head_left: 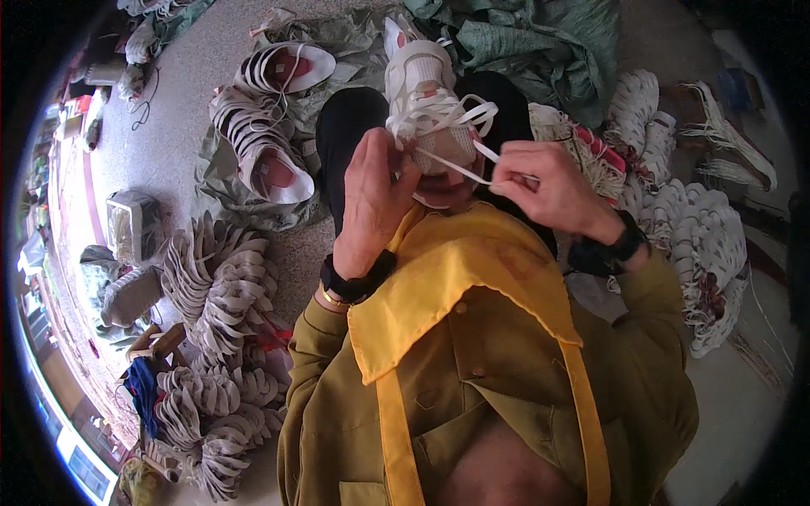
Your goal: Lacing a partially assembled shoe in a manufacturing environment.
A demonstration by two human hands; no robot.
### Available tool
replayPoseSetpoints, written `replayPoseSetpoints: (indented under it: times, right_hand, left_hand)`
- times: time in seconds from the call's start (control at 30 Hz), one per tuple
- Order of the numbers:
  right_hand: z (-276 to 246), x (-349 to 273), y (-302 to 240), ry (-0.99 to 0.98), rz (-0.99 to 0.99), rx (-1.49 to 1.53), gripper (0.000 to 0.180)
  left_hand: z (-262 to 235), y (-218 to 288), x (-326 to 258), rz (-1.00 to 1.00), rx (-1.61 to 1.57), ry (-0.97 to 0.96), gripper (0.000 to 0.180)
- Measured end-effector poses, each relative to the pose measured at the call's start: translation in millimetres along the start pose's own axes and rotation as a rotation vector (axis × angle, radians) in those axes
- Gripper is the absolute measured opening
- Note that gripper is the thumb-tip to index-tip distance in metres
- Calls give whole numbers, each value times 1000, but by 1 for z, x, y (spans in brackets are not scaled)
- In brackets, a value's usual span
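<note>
A white and pale pink shoe upper [419,78] rests between my knees, its toe pointing away from me and its reddish opening toward my body. A white flat shoelace [460,169] crosses its front in loose loops. At the left edge of the lacing, my left hand [377,190] is closed, its thumb and forefinger pinching the upper's edge; the fingertips partly hide what they grip. My right hand [547,187] pinches the lace to the right of the opening. One stretch of lace runs taut between the two hands.
Two striped-looking stacks of shoe uppers [253,143] lie on plastic sheeting at the left. Stacked pale shoe pieces [215,278] sit nearer on that side. Bundles of white laces [700,244] lie at the right. A green woven sack [540,51] is beyond my knees.
</note>
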State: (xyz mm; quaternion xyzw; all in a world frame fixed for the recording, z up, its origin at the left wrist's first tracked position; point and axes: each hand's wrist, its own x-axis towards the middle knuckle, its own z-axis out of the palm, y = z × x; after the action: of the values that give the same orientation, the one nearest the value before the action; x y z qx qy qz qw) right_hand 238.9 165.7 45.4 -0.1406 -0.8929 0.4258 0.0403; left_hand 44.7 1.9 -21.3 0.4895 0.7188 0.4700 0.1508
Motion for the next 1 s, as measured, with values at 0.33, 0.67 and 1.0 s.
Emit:
replayPoseSetpoints:
  times: [0.33, 0.67, 1.0]
  right_hand:
    - [13, -3, 18, 5, 27, 152, 10]
    - [17, 5, 47, 244, 303, 300, 13]
    - [21, 32, 64, 167, 398, 634, 23]
  left_hand:
    - [-8, 7, 11, -75, -131, -31, 16]
    - [-19, 12, 15, -351, -761, -141, 11]
    - [-23, 11, 21, -369, -773, -98, 12]
